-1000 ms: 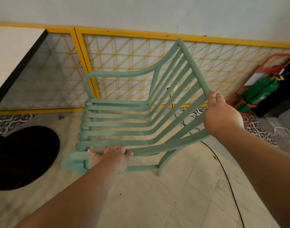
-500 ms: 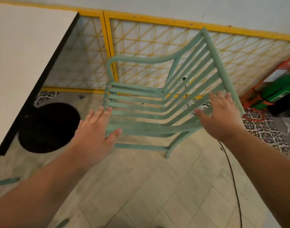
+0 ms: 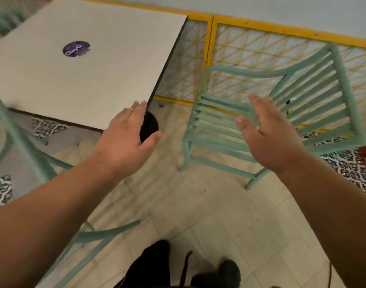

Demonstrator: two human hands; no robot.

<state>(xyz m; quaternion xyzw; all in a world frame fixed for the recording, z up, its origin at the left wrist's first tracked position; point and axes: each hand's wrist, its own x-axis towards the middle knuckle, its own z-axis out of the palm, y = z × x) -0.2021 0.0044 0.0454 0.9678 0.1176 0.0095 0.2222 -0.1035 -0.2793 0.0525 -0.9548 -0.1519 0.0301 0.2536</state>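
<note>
Chair (image 3: 211,132) stood on the floor at the far right, by the yellow fence (image 3: 250,57), right of the table (image 3: 84,69). Left hand (image 3: 123,140) hovered spread and empty near the table's corner, and right hand (image 3: 269,140) hovered spread and empty before the seat.

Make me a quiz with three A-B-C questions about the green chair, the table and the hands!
1. Where does the green chair stand?
A. On top of the table
B. On the floor beside the yellow fence
C. Upside down on a bed

2. What colour is the round sticker on the table?
A. Purple
B. Red
C. Orange

3. What are the left hand and right hand doing?
A. Both gripping the chair
B. Both open, holding nothing
C. Each holding a cup

Answers:
1. B, its legs rest on the tiles next to the lattice.
2. A, the sticker is dark purple on the pale top.
3. B, the fingers are spread and nothing is in them.
</note>
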